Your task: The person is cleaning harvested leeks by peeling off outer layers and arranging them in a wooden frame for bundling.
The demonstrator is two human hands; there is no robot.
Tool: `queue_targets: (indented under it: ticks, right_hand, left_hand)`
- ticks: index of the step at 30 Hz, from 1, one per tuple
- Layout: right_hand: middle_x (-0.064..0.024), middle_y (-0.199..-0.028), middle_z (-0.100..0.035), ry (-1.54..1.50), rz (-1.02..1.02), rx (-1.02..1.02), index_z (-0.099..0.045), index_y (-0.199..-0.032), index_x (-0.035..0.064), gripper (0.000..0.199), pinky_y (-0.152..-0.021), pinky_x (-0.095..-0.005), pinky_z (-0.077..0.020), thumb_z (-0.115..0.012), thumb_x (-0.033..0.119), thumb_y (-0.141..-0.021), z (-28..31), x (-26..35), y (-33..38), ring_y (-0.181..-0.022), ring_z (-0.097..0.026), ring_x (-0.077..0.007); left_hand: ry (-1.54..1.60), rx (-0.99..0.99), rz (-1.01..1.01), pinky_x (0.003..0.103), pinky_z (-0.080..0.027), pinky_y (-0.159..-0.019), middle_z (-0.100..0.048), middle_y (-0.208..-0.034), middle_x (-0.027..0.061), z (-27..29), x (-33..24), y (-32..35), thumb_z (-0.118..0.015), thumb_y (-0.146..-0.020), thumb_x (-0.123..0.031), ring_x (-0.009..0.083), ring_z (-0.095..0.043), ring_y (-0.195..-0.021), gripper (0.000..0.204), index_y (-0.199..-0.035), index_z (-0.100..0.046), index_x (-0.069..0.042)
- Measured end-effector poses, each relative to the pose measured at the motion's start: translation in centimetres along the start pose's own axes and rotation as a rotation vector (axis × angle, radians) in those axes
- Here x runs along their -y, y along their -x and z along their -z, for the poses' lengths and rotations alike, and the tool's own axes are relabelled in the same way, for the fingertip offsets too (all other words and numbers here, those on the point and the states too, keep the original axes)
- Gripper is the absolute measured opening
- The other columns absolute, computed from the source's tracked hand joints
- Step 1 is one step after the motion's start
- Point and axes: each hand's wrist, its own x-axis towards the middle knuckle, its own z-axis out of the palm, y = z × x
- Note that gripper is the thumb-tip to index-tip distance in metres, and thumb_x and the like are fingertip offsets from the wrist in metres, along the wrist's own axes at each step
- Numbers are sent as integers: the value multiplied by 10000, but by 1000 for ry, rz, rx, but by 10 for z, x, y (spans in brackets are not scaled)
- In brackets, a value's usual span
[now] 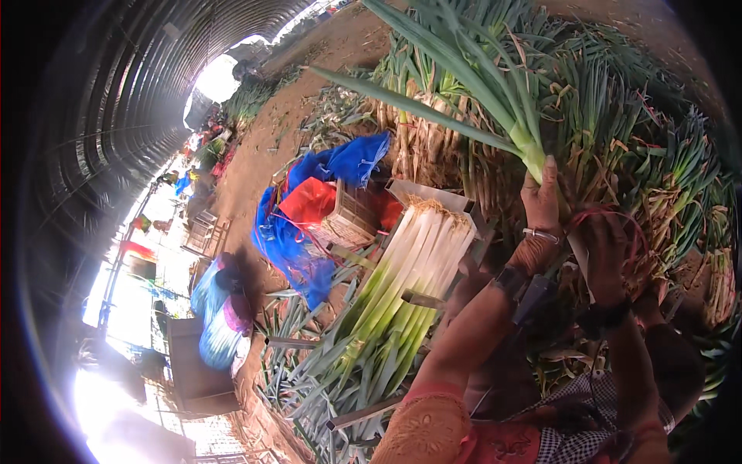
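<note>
Inside a dim arched tunnel with a bare dirt floor [263,155], the person's left hand [541,213] is clenched around a leek [495,100] lifted above heaped leeks. Their right hand [607,247] grasps red bands [618,216]. Trimmed leeks [402,286] lie stacked left, near blue sacks [340,166].

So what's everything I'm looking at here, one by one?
Green-leaved white-stemmed leek: one, held up at centre right.
Trimmed white-and-green leeks in a grey metal trough: one bundle, centre.
Piled untrimmed green leeks: a large heap, upper right.
Blue mesh sacks: several, left of the trough.
Red mesh sack: one, on the blue ones.
Woven wooden crate: one, beside the red sack.
Brown dirt floor: upper centre.
Left hand: grips the leek's stem, silver bracelet on its wrist.
Right hand: red bands around it, on the heap.
</note>
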Motion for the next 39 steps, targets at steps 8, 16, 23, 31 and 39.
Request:
queue_targets:
  ticks: [8,16,23,31,39]
  right_hand:
    - [-78,-956,-616,734,-235,640,-620,-1008,11,183,-657,-298,-493,-519,148,-940,138,-7,62,-791,-621,-157]
    - [-90,-1025,-612,815,131,200,-552,-1200,5,304,-814,-319,-466,-476,200,-979,57,21,-5,-975,-588,-159]
    - [10,-811,-522,230,-426,310,-536,-1077,35,172,-556,-270,-430,-480,113,-934,60,-7,63,-666,-496,-80]
    - [6,-785,-495,518,-450,349,-529,-1011,73,115,-611,-309,-477,-504,141,-921,146,-20,153,-693,-531,-110]
    - [-158,-843,-662,1751,-404,1223,-613,-950,62,180,-731,-470,-504,-569,159,-804,232,70,190,-819,-659,-330]
  left_hand:
    - [-19,-9,-225,242,-444,-525,-577,-740,-16,-2,-25,-31,-668,-910,-298,99,-531,-583,265,-1040,-585,-82]
    - [-87,-63,-35,244,-441,-510,-580,-723,-5,-10,18,-14,-694,-893,-290,106,-546,-564,261,-1019,-590,-86]
    - [-95,-26,197,262,-399,-399,-530,-643,15,-23,-6,-13,-663,-893,-416,117,-508,-459,381,-950,-571,-51]
    - [-190,-83,65,274,-402,-386,-535,-601,24,26,16,-10,-620,-917,-433,132,-485,-429,373,-920,-568,-64]
    - [-132,-270,75,313,-465,-489,-542,-672,59,48,-40,-36,-512,-955,-494,184,-516,-532,412,-900,-520,-86]
